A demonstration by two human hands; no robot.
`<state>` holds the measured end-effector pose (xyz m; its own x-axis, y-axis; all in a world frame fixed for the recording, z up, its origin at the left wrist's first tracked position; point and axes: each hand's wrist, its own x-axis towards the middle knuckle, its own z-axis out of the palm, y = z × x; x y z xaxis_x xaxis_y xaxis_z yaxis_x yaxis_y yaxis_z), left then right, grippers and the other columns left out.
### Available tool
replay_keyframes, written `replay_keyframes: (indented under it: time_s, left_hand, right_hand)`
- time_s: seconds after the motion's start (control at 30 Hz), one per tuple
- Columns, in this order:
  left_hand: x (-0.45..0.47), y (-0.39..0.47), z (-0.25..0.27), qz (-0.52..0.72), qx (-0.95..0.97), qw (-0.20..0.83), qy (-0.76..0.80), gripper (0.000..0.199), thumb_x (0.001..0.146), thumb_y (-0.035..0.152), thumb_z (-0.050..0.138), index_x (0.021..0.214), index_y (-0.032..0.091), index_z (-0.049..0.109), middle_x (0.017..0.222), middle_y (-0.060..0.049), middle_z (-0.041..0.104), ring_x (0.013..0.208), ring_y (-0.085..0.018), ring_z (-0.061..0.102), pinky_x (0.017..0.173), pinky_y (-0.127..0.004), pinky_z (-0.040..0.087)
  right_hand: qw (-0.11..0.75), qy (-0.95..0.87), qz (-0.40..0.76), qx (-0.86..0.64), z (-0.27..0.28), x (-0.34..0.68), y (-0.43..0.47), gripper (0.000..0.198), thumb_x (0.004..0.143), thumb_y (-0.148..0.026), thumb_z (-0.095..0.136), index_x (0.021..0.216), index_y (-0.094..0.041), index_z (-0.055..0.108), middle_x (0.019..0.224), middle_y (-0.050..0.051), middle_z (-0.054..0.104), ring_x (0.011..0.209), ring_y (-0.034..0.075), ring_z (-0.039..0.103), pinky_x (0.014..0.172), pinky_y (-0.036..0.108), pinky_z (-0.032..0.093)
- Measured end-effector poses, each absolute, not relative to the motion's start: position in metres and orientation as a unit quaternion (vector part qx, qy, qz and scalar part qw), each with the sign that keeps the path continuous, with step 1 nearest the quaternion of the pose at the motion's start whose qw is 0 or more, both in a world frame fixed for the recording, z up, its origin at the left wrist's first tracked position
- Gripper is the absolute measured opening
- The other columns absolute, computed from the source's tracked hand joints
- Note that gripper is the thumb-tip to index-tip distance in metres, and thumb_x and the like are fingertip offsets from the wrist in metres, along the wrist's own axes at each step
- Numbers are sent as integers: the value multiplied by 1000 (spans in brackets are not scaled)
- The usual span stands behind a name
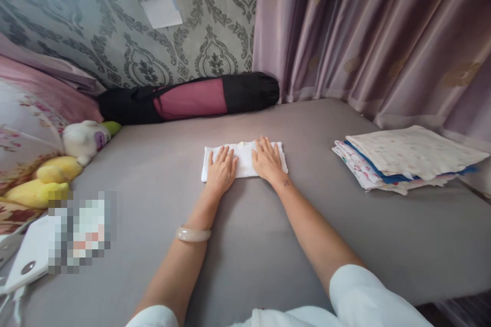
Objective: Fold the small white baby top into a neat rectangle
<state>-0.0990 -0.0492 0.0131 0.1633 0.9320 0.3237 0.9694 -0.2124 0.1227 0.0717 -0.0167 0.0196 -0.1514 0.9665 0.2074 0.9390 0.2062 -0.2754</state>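
Note:
A white folded cloth (245, 161) lies flat on the grey bed surface (264, 245), its long side running left to right. My left hand (221, 171) rests palm down on the left part of the cloth, fingers stretched out. On its right part lies my right hand (267, 159), also flat with the fingers spread and pointing away from me. Between the two hands a strip of the cloth shows, with a small pale mark at its far edge. What is under the palms is hidden.
To the right sits a stack of folded fabrics (410, 156). A long black and pink bag (192, 99) lies along the wall. Plush toys (82, 140), a white device with cables (36, 250) and a blurred-out item (89, 232) are on the left. Curtains (345, 30) hang behind.

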Motion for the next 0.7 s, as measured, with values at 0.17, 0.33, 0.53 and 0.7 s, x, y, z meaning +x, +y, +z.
replay_keyframes:
  time_s: [0.17,0.33,0.53,0.7]
  left_hand:
    - [-83,-44,5,-146,-787,7,-599,50,100,33,22,141,20,47,150,-9,45,144,-23,33,120,-49,17]
    - [-85,-42,1,-135,-784,-7,-606,48,100,31,25,141,18,45,149,-9,47,143,-24,35,118,-48,24]
    - [-82,-27,21,-117,-793,0,-598,36,97,25,33,124,19,57,132,-11,61,128,-23,51,110,-40,36]
    - [-76,-17,15,-115,-777,-30,-618,44,97,23,32,138,19,47,149,-9,47,141,-23,37,117,-44,26]
  right_hand:
    - [146,-807,86,-566,14,53,-25,52,100,-28,24,149,-13,37,158,7,30,146,22,21,120,46,13]
    - [142,-805,90,-569,9,54,-24,52,100,-28,25,148,-13,39,156,8,33,146,23,23,119,45,16]
    - [150,-809,97,-560,16,55,-21,52,100,-27,25,148,-13,38,157,8,31,146,22,21,120,46,13]
    - [138,-819,100,-549,15,57,-14,53,99,-26,24,148,-11,37,156,9,33,147,23,21,120,47,13]
